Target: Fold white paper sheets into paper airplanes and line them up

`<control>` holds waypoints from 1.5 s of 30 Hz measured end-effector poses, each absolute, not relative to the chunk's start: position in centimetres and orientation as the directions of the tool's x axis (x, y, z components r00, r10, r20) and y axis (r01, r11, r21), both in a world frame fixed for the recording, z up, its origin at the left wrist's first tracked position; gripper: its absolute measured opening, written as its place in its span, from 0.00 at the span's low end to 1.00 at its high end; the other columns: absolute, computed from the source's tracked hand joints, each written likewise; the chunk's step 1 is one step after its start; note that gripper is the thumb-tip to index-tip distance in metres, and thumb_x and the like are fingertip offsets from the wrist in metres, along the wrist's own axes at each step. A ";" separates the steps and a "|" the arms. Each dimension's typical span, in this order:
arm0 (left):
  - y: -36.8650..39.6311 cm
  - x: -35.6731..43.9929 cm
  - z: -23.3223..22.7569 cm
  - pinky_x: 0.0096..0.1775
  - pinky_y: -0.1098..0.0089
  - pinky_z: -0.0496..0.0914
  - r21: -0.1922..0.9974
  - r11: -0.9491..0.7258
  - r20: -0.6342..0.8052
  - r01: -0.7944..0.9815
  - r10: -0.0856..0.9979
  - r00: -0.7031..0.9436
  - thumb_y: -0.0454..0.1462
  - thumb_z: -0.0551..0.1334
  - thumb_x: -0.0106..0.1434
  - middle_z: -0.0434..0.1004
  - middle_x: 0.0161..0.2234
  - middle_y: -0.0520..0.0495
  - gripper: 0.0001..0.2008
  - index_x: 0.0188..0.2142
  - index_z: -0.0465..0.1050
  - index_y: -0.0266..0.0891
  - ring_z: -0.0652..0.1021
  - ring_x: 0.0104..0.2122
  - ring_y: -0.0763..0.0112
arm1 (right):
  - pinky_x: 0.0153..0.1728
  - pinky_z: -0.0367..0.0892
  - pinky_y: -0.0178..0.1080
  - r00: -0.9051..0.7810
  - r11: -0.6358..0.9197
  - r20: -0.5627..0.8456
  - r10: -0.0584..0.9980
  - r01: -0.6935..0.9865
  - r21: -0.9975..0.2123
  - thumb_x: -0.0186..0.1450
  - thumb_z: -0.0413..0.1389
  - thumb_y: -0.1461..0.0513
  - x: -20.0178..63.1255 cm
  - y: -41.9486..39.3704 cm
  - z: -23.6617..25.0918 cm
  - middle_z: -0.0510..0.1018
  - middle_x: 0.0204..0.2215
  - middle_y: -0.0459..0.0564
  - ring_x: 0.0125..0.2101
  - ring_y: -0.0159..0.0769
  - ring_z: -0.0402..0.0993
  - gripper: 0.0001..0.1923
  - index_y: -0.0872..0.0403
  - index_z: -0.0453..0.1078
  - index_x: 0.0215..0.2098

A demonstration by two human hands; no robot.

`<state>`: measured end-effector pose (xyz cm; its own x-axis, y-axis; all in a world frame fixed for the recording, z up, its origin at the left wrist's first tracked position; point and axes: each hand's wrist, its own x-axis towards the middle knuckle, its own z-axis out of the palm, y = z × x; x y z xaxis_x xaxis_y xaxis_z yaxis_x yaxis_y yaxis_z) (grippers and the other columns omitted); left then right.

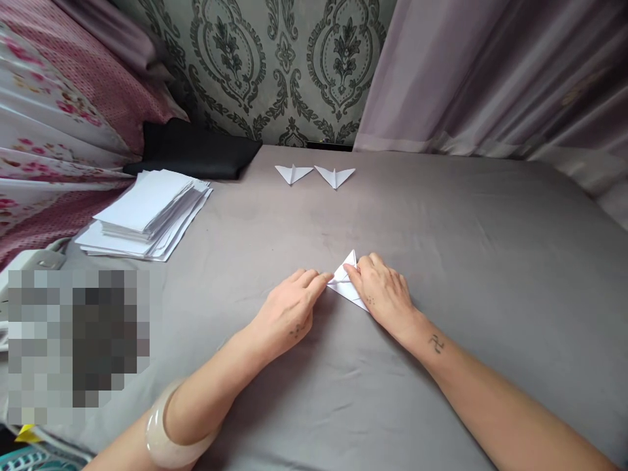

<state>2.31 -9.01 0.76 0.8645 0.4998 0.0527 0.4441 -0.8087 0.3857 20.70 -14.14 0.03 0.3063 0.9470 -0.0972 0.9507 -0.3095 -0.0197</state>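
Note:
A small folded piece of white paper lies on the grey cloth between my hands, one pointed corner aimed away from me. My left hand has its fingers together, their tips touching the paper's left corner. Over the right part of the paper rests my right hand, its thumb pressed on the folds and its fingers curled at the far side, covering that edge. Beyond my hands, two folded white paper planes with spread wings stand side by side.
A stack of white paper sheets sits at the left, in front of a folded black cloth. Grey cloth covers the surface. Curtains hang at both sides, with a patterned wall behind. A white plug strip lies at the left edge, near a blurred-out patch.

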 end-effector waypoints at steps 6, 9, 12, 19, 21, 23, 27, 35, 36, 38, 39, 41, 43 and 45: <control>-9.6 2.9 0.3 0.40 0.63 0.69 0.121 -0.899 -0.047 0.420 0.417 0.908 0.25 0.49 0.59 0.68 0.43 0.39 0.29 0.61 0.54 0.31 0.68 0.38 0.61 | 0.27 0.60 0.37 0.342 -0.347 -0.139 0.930 0.938 -0.014 0.72 0.43 0.52 20.4 -13.9 0.4 0.73 0.38 0.54 0.36 0.41 0.77 0.18 0.56 0.67 0.41; -9.8 3.1 0.2 0.40 0.62 0.69 0.055 -0.907 -0.084 0.417 0.412 0.907 0.27 0.52 0.59 0.67 0.43 0.37 0.29 0.61 0.53 0.27 0.68 0.38 0.59 | 0.27 0.62 0.37 0.363 -0.368 -0.147 0.920 0.930 -0.006 0.72 0.42 0.51 20.2 -13.9 0.3 0.73 0.38 0.55 0.37 0.41 0.77 0.19 0.56 0.67 0.42; -10.0 3.3 0.2 0.40 0.62 0.69 0.017 -0.908 -0.088 0.419 0.416 0.905 0.27 0.51 0.60 0.67 0.44 0.36 0.28 0.61 0.54 0.26 0.68 0.39 0.58 | 0.27 0.62 0.37 0.368 -0.370 -0.147 0.918 0.929 0.013 0.71 0.41 0.50 20.2 -13.8 0.3 0.73 0.39 0.56 0.37 0.42 0.77 0.20 0.56 0.67 0.42; -10.2 3.5 0.4 0.38 0.62 0.69 -0.012 -0.904 -0.106 0.427 0.426 0.898 0.28 0.51 0.60 0.67 0.46 0.36 0.27 0.60 0.55 0.25 0.69 0.41 0.58 | 0.27 0.62 0.36 0.340 -0.337 -0.113 0.933 0.940 0.045 0.71 0.42 0.50 20.4 -13.8 0.2 0.73 0.38 0.55 0.38 0.42 0.77 0.21 0.57 0.68 0.41; -10.3 3.6 0.6 0.38 0.62 0.69 -0.018 -0.898 -0.108 0.439 0.438 0.892 0.28 0.50 0.61 0.68 0.44 0.37 0.26 0.60 0.57 0.26 0.69 0.40 0.59 | 0.27 0.61 0.36 0.329 -0.326 -0.087 0.940 0.944 0.048 0.71 0.41 0.50 20.3 -13.9 0.0 0.74 0.38 0.55 0.37 0.42 0.77 0.22 0.57 0.69 0.41; -10.4 3.8 0.7 0.38 0.63 0.69 -0.023 -0.891 -0.109 0.453 0.453 0.885 0.28 0.50 0.61 0.68 0.43 0.38 0.25 0.58 0.59 0.28 0.69 0.40 0.60 | 0.27 0.61 0.36 0.330 -0.328 -0.064 0.942 0.944 0.039 0.71 0.42 0.50 20.4 -14.0 -0.3 0.74 0.38 0.55 0.36 0.41 0.77 0.22 0.56 0.70 0.41; -10.5 4.1 1.0 0.38 0.63 0.69 -0.030 -0.884 -0.125 0.466 0.466 0.876 0.29 0.51 0.61 0.68 0.43 0.38 0.23 0.57 0.61 0.28 0.70 0.40 0.59 | 0.29 0.62 0.36 0.373 -0.373 -0.020 0.928 0.922 -0.109 0.70 0.44 0.50 21.8 -13.9 -0.6 0.76 0.36 0.54 0.34 0.39 0.76 0.21 0.55 0.71 0.36; -10.8 4.1 1.0 0.38 0.62 0.69 -0.039 -0.882 -0.047 0.469 0.471 0.881 0.29 0.55 0.60 0.68 0.42 0.38 0.21 0.54 0.62 0.27 0.71 0.41 0.58 | 0.43 0.68 0.37 0.335 -0.151 0.198 0.921 0.776 -0.612 0.70 0.42 0.57 22.0 -16.9 0.9 0.77 0.38 0.53 0.39 0.36 0.75 0.19 0.55 0.74 0.39; -10.9 4.1 1.0 0.38 0.62 0.69 -0.040 -0.881 -0.034 0.471 0.472 0.881 0.29 0.55 0.60 0.68 0.42 0.38 0.20 0.53 0.62 0.27 0.71 0.41 0.58 | 0.46 0.67 0.38 0.267 -0.075 0.254 0.930 0.812 -0.579 0.71 0.42 0.59 21.1 -17.6 1.0 0.76 0.42 0.54 0.43 0.36 0.73 0.18 0.55 0.73 0.43; -11.1 4.1 0.9 0.38 0.63 0.69 -0.049 -0.879 -0.007 0.473 0.474 0.880 0.29 0.55 0.61 0.68 0.41 0.39 0.18 0.51 0.64 0.28 0.72 0.40 0.59 | 0.49 0.67 0.41 0.170 -0.011 0.298 0.939 0.883 -0.470 0.71 0.41 0.62 19.2 -18.8 0.8 0.74 0.47 0.56 0.48 0.39 0.71 0.18 0.54 0.70 0.49; -11.1 4.1 0.9 0.37 0.63 0.69 -0.055 -0.878 0.005 0.475 0.475 0.880 0.28 0.54 0.62 0.68 0.40 0.39 0.16 0.50 0.65 0.28 0.72 0.40 0.59 | 0.49 0.68 0.43 0.155 -0.019 0.293 0.943 0.908 -0.419 0.71 0.41 0.62 18.3 -19.2 0.6 0.74 0.48 0.57 0.49 0.40 0.70 0.17 0.54 0.69 0.50; -11.3 4.0 0.8 0.37 0.63 0.69 -0.068 -0.877 0.029 0.476 0.476 0.879 0.28 0.52 0.64 0.68 0.39 0.39 0.14 0.48 0.66 0.29 0.72 0.39 0.59 | 0.49 0.68 0.46 0.152 -0.053 0.271 0.950 0.939 -0.340 0.71 0.42 0.61 17.0 -19.6 0.1 0.72 0.50 0.58 0.51 0.43 0.69 0.17 0.55 0.67 0.53; -11.3 4.0 0.6 0.36 0.63 0.69 -0.081 -0.878 0.050 0.472 0.469 0.882 0.28 0.51 0.64 0.68 0.39 0.40 0.14 0.49 0.66 0.29 0.72 0.39 0.59 | 0.51 0.67 0.47 0.162 -0.085 0.247 0.955 0.951 -0.296 0.71 0.43 0.60 16.3 -19.8 -0.4 0.70 0.53 0.60 0.53 0.44 0.67 0.19 0.57 0.64 0.56; -11.4 4.0 0.4 0.36 0.63 0.68 -0.094 -0.881 0.062 0.463 0.459 0.886 0.28 0.51 0.65 0.69 0.39 0.40 0.15 0.51 0.65 0.28 0.72 0.40 0.59 | 0.53 0.65 0.48 0.172 -0.108 0.223 0.959 0.956 -0.274 0.71 0.43 0.59 16.1 -19.8 -0.6 0.68 0.55 0.61 0.55 0.45 0.65 0.21 0.59 0.62 0.58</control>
